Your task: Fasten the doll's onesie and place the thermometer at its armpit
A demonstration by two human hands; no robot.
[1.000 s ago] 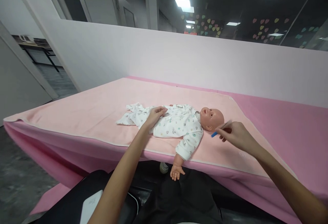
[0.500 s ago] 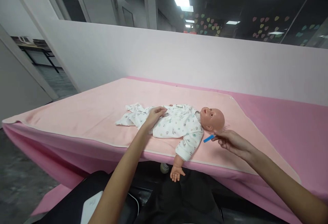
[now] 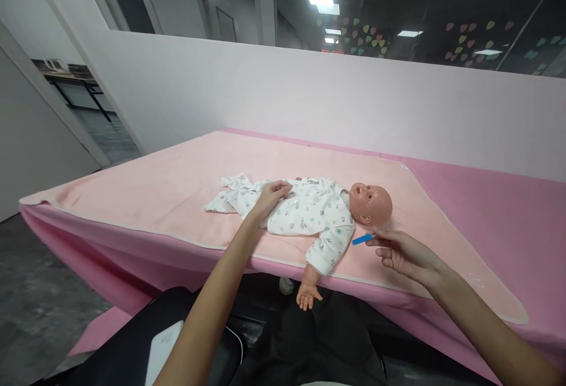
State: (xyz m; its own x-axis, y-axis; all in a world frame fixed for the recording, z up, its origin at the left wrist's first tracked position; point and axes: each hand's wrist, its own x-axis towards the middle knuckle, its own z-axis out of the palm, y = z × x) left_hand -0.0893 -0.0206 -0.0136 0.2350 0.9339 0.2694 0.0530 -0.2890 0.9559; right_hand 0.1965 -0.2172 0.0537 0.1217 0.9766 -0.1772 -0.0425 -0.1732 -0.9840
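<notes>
A baby doll in a white printed sleepsuit lies on its back, its bald head to the right and one arm hanging over the near edge. My left hand rests on the doll's belly with its fingers lightly bent over the clothing; I see nothing held in it. Beside the doll's head, on the near side, my right hand pinches the end of a small, slim blue stick. The stick points left towards the doll's shoulder, above the blanket. Its exact kind cannot be made out.
Under the doll a peach blanket covers part of a pink cloth on the table. A low white wall with dark glass above closes off the back. Close to me, a white object lies on a black seat.
The view has shifted slightly, so the whole scene sits a little further right. The blue stick in my right hand lies closer to level. My left hand stays on the doll's belly.
</notes>
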